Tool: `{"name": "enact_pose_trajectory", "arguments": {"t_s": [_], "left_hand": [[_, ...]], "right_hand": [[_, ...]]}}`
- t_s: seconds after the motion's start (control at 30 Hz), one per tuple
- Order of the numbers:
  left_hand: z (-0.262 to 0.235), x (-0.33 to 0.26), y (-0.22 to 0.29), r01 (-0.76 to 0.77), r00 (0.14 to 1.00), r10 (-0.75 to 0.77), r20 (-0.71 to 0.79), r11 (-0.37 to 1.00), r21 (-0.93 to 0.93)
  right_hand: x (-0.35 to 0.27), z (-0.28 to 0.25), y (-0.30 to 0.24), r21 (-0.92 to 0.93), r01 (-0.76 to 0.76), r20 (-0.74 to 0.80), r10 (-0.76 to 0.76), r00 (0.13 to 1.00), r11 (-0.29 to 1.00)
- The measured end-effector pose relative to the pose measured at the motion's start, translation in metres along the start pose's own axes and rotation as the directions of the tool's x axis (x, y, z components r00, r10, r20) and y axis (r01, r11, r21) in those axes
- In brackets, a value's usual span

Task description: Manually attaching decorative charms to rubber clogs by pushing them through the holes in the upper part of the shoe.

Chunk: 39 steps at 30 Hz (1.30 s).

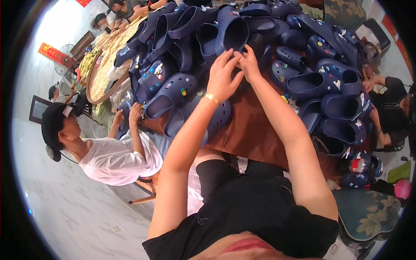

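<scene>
Navy clogs are heaped all over the brown table (247, 130), and both hands are working one clog (232, 32) near the far edge. Left hand (222, 76) has its fingers spread on it, right hand (249, 64) looks pinched at the rim. My guess: one tug sends neighbouring clogs (173, 93) sliding off.

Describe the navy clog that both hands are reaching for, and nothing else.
The navy clog looks like moulded foam or rubber, matte dark blue, with a rounded toe and a wide foot opening facing the camera. It lies tilted on a heap of similar clogs, on the far side of the table. The left hand and right hand meet at its lower edge, fingertips touching it.
</scene>
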State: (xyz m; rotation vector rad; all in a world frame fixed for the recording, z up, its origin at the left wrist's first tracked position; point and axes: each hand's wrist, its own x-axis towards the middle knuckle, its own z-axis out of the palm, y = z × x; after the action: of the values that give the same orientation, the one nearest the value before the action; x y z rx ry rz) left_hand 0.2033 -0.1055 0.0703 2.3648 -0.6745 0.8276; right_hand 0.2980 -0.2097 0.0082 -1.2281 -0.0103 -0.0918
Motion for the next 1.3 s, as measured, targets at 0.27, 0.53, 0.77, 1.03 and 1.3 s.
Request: {"name": "enact_pose_trajectory", "arguments": {"t_s": [0.27, 0.53, 0.77, 1.03, 1.3], "left_hand": [[-0.023, -0.150, 0.011, 0.330, 0.943, -0.331, -0.022, 0.943, -0.045], [-0.025, -0.256, -0.020, 0.774, 0.529, -0.849, -0.010, 0.487, -0.404], [0.000, -0.220, -0.030, 0.828, 0.427, -0.777, 0.463, 0.131, -0.545], [0.041, -0.209, 0.021, 0.904, 0.195, -0.605, 0.772, -0.194, -0.380], [0.078, -0.203, 0.021, 0.726, 0.414, -0.535, 0.736, -0.294, -0.622]], "right_hand": [[0.016, -0.032, -0.004, -0.126, 0.120, 0.039, -0.116, 0.993, 0.985], [-0.128, -0.115, 0.055, -0.747, 0.418, 0.378, -0.186, 0.907, 0.518], [-0.137, -0.182, 0.048, -0.952, 0.305, 0.292, -0.261, 0.920, 0.007], [-0.130, -0.211, 0.039, -0.930, 0.242, 0.246, 0.020, 0.969, -0.276], [-0.120, -0.163, 0.034, -0.936, 0.073, 0.044, -0.091, 0.995, 0.345]]}}
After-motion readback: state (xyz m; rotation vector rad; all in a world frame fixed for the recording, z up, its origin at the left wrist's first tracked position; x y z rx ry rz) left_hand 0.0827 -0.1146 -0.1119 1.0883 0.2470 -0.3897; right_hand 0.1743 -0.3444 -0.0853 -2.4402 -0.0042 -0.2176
